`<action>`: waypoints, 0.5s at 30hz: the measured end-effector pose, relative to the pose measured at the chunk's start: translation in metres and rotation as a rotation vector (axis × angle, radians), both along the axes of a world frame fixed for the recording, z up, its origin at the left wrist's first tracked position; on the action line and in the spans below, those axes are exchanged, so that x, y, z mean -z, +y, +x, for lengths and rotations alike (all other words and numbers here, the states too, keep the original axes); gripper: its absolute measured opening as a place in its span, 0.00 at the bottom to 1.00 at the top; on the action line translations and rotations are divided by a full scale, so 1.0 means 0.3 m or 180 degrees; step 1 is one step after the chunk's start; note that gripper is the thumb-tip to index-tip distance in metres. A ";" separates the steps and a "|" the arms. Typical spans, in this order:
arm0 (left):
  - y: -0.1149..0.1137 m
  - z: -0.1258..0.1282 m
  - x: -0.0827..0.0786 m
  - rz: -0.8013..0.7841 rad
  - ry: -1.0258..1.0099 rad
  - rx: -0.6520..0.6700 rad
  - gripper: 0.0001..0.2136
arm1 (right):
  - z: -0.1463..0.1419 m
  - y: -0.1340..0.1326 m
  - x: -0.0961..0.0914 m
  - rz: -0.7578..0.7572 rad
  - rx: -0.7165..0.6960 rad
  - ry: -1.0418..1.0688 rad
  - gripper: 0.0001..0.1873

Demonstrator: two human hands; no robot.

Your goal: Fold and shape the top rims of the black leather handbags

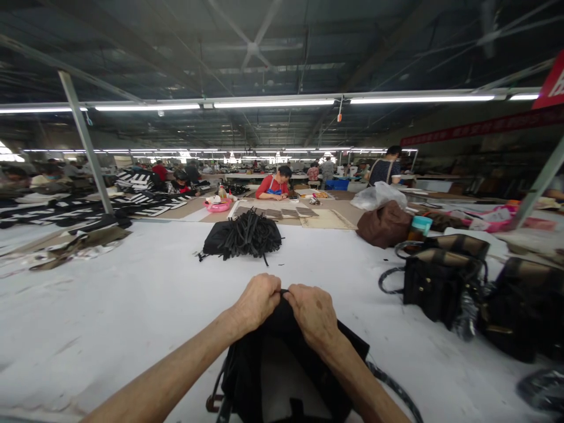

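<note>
left hand [259, 301] pinching | right hand [315, 311] pinching | hands close together | forearms [176, 365] converging

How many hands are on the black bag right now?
2: the left hand and right hand, side by side at the far edge of the bag. Its near end runs out of frame.

We've got a totally black bag [282, 322], black strips [252, 235], and black handbags [423, 285] with brownish tops, all on our white worktop [132, 305]. We're also seeing black-and-white patterned fabric [145, 202], plus a turquoise lid [421, 224].
</note>
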State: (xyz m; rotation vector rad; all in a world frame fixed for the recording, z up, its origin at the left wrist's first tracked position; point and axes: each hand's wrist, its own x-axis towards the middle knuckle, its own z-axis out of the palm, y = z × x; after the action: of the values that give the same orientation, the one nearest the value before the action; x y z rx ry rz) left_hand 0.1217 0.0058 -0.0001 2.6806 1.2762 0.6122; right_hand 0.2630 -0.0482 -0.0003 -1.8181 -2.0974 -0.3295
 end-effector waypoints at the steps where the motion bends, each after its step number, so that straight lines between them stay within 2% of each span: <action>1: 0.000 0.000 -0.002 -0.0031 -0.0051 -0.0014 0.06 | 0.000 -0.001 -0.002 -0.0010 0.0005 0.0010 0.14; 6: -0.004 0.004 -0.011 -0.0198 -0.0205 -0.0096 0.06 | -0.006 -0.005 -0.006 -0.0078 0.0044 0.0005 0.13; 9: -0.007 0.001 -0.016 -0.0293 -0.0315 -0.0100 0.05 | -0.010 -0.001 -0.010 -0.0077 0.0059 0.0036 0.08; 11: -0.008 -0.003 -0.016 -0.0309 -0.0392 -0.0109 0.04 | -0.010 0.005 -0.015 -0.0057 -0.0083 0.0006 0.05; 15: -0.005 -0.010 -0.009 -0.0364 -0.0682 -0.0122 0.07 | -0.003 0.024 -0.017 -0.0280 -0.0551 -0.0355 0.06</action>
State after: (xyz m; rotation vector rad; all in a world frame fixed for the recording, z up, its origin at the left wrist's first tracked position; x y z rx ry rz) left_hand 0.1187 0.0044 0.0025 2.4288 1.2660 0.7819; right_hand 0.2620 -0.0410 0.0049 -1.6849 -2.3618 -0.3047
